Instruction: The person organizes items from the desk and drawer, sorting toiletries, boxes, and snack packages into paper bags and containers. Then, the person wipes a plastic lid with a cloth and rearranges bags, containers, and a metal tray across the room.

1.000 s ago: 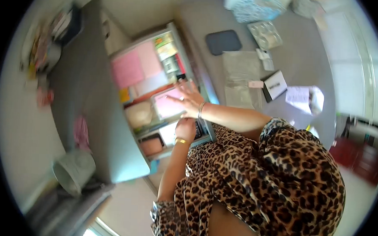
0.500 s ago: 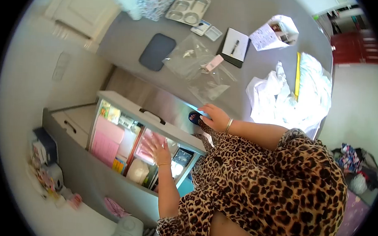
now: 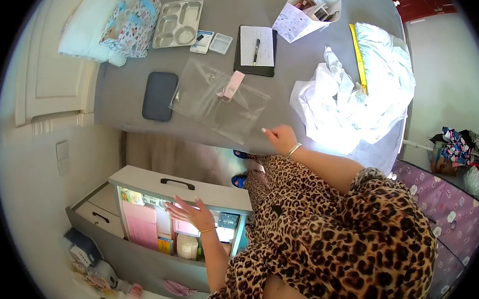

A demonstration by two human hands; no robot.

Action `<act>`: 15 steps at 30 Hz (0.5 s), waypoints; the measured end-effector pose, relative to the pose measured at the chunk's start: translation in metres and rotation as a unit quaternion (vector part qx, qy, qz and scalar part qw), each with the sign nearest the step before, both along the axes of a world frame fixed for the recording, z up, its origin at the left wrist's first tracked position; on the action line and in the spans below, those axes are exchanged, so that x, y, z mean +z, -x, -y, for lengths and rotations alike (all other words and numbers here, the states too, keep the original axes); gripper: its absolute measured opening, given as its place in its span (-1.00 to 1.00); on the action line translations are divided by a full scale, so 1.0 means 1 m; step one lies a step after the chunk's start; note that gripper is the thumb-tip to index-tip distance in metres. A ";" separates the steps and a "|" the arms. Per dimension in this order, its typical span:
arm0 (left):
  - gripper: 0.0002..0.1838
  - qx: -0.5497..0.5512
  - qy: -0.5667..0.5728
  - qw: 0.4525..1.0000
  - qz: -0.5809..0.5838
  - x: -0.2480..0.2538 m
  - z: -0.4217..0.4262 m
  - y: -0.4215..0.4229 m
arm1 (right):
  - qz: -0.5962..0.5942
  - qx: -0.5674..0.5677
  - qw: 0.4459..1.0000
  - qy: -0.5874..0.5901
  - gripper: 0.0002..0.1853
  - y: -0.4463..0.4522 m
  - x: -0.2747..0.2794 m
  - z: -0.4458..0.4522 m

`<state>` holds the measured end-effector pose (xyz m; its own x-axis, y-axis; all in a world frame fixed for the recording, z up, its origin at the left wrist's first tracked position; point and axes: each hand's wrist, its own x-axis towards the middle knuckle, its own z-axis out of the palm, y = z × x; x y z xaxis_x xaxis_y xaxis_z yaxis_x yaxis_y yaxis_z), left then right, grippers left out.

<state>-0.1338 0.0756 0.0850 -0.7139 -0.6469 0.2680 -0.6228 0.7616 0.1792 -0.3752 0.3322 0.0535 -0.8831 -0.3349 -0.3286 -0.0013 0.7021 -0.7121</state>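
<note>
My left hand hovers above the pulled-out drawer, fingers spread and holding nothing. Under and around it in the drawer are a pink sheet or folder, a white rounded item, a dark flat box and small packets, some hidden by the hand. At the table's near edge is my right hand, loosely curled with a finger out and nothing visible in it. Closest to it lie clear zip bags, with a small pink item on them.
On the grey table are a dark flat case, a metal compartment tray, a notebook with a pen, a box of small items and white plastic packaging. A closed drawer adjoins the open one.
The view has turned, so the table and drawer sit more level. My left hand has shifted over the drawer, its fingers now pointing further left. My right hand's fingers have curled more.
</note>
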 end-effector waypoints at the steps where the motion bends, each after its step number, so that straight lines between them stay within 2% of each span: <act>1: -0.24 -0.041 -0.008 0.999 -0.028 0.007 -0.018 0.016 | 0.023 -0.006 0.999 -0.031 -0.61 0.015 0.001 -0.013; 4: -0.27 -0.095 -0.036 0.994 -0.043 0.022 -0.061 0.058 | -0.071 -0.105 0.990 0.063 -0.58 0.071 -0.027 -0.033; 6: -0.31 -0.111 -0.059 0.991 -0.043 0.026 -0.075 0.080 | -0.087 -0.173 0.978 0.078 -0.62 0.123 -0.039 -0.022; 8: -0.33 -0.109 -0.090 0.989 -0.031 0.023 -0.081 0.091 | -0.048 -0.216 0.967 0.122 -0.66 0.178 -0.060 -0.008; 11: -0.34 -0.094 -0.125 0.988 -0.004 0.010 -0.093 0.104 | -0.077 -0.258 0.962 0.043 -0.70 0.255 -0.088 0.001; 15: -0.35 -0.070 -0.123 0.987 0.081 0.000 -0.100 0.118 | -0.036 -0.318 0.947 0.014 -0.72 0.316 -0.130 0.008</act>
<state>-0.2521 0.1755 0.0850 -0.8210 -0.5709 -0.0093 -0.5510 0.7879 0.2751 -0.6909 0.3237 -0.0769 -0.9294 0.2642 -0.2579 0.3653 0.5579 -0.7452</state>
